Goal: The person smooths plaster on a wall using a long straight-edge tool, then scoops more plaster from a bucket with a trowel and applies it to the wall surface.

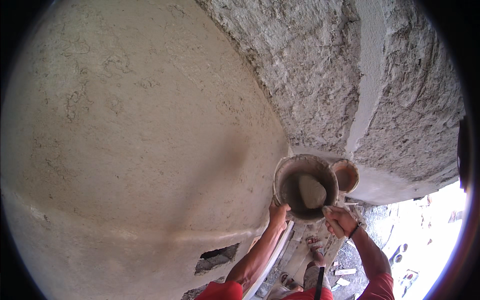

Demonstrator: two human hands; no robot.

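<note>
A round mortar bucket [281, 172], its inside coated grey, stands at the corner where two walls meet. On its near left rim my left hand [278, 214] is closed, with the fingers partly hidden by the bucket. Over the near right edge, my right hand [341, 221] grips the handle of a trowel [313, 192]. The trowel's broad, rounded blade lies inside the bucket and is the same grey-brown as the mortar. How much mortar is in the bucket cannot be made out well.
Smooth, damp plaster covers the left wall [150, 130], which has a rectangular hole [216, 258] low down. The right wall [310, 65] is rough, with a smooth vertical strip [370, 65]. A smaller orange-brown bucket [354, 175] sits behind the large one. Below are planks [300, 265] and scattered debris.
</note>
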